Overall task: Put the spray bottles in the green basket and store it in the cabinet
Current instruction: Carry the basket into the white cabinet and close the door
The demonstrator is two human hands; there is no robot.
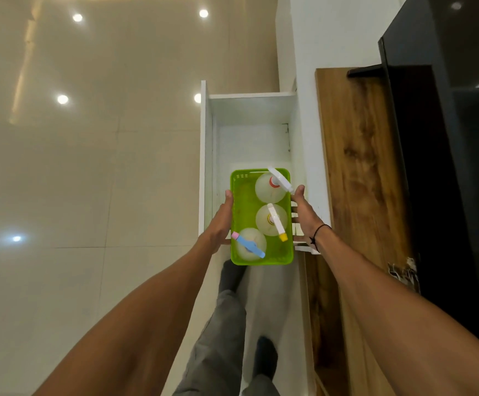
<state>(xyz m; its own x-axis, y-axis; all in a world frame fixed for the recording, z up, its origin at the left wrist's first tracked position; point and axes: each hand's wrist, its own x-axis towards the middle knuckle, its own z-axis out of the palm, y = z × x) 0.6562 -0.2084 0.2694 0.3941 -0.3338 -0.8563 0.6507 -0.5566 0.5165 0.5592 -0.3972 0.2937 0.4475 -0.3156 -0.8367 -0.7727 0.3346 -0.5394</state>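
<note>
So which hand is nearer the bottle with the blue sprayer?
Left. The left hand grips the basket wall beside that bottle; the right hand holds the opposite wall.

Glossy cream floor tiles (89,167) fill the left half of the frame, mirroring round ceiling lights as bright spots in the upper left and at mid-left. A white wall (341,32) rises at upper centre. Down the right runs a wood-grain top (358,155), and beyond it, along the right edge, a black glossy panel (438,167).
</note>
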